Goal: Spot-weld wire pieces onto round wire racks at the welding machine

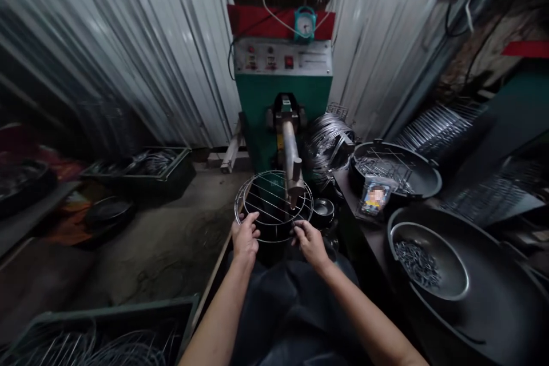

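A round wire rack (pixel 266 203) with parallel bars is held level under the arm of a green machine (pixel 253 103). My left hand (pixel 246 234) grips the rack's near left rim, thumb on top and fingers curled. At the near right rim, my right hand (pixel 307 239) has its fingers pinched together; whether they hold the rim or a small piece is too small to tell. The machine's metal tip (pixel 293 197) meets or hovers just above the right part of the rack.
Right: a pan of wire parts (pixel 429 166), a bowl of small metal pieces (pixel 454 263) inside a large pan, and coiled wire (pixel 328 137). Left: a crate of metal parts (pixel 171 183). Front left: a crate of wire rings (pixel 115 313). A small dish (pixel 322 207) sits beside the rack.
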